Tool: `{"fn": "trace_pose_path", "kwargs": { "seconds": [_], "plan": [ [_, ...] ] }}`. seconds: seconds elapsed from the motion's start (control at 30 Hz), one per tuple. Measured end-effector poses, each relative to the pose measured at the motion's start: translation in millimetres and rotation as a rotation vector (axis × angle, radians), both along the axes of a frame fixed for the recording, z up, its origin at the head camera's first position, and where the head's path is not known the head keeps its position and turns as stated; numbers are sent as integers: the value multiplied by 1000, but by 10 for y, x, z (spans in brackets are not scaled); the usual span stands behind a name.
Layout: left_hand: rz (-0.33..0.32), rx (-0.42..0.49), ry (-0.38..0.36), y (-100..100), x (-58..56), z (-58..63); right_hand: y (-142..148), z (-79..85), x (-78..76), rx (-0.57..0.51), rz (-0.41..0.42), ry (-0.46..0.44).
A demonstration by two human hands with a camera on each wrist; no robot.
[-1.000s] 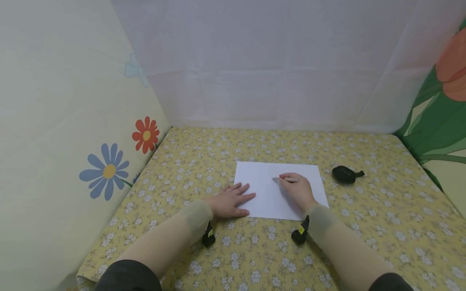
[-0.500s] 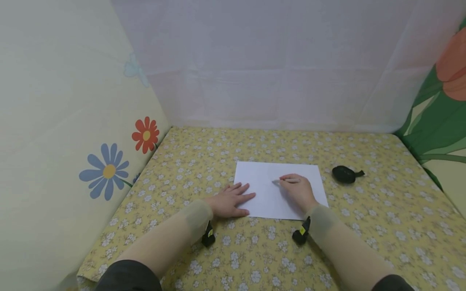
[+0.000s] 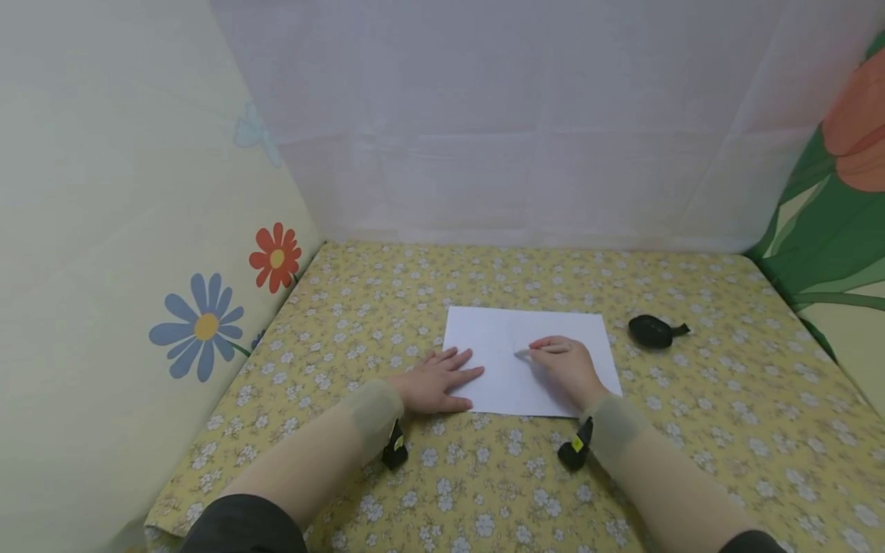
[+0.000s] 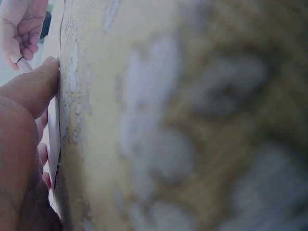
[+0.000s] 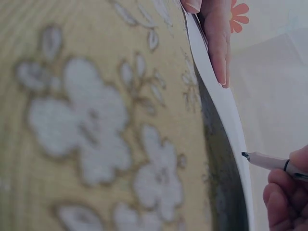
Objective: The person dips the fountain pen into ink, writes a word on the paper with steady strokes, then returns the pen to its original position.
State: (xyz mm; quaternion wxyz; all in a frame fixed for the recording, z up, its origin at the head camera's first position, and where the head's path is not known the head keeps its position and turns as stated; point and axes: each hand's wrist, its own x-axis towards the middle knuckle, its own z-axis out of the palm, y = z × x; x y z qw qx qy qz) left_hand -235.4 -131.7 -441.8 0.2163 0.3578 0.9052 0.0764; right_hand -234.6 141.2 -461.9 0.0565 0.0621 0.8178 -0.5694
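Observation:
A white sheet of paper [image 3: 492, 326] lies flat on the table. My left hand [image 3: 435, 382] rests on its left front corner, fingers spread and straight. Over the right half of the sheet, my right hand [image 3: 570, 372] pinches a slim light-coloured pen [image 3: 557, 348] between thumb and fingers. The right wrist view shows the pen [image 5: 267, 161] with a dark tip and a black ring, its tip at the paper [image 5: 236, 127]. Any mark on the sheet is too faint to tell. In the left wrist view the thumb of my left hand [image 4: 21, 125] lies along the paper's edge.
A small black rounded object [image 3: 650, 332] with a short strap lies right of the paper. Yellow floral cloth [image 3: 387, 284] covers the table. A white sheet hangs behind [image 3: 442, 184], and a flower-printed wall [image 3: 104, 230] stands on the left. Each wrist wears a small black camera [image 3: 396, 449].
My right hand and the pen have slid a little toward my body, the tip moving nearer the sheet's front edge. The left hand and paper stay in place.

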Motion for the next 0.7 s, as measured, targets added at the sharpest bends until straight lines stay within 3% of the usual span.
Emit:
{"fn": "trace_pose_path", "kwargs": {
  "seconds": [0.43, 0.7],
  "plan": [
    [1, -5, 12, -4, -13, -41, 18, 18, 55, -6, 28, -1],
    [-2, 2, 9, -5, -7, -23, 42, 23, 97, -8, 89, 12]
  ]
}}
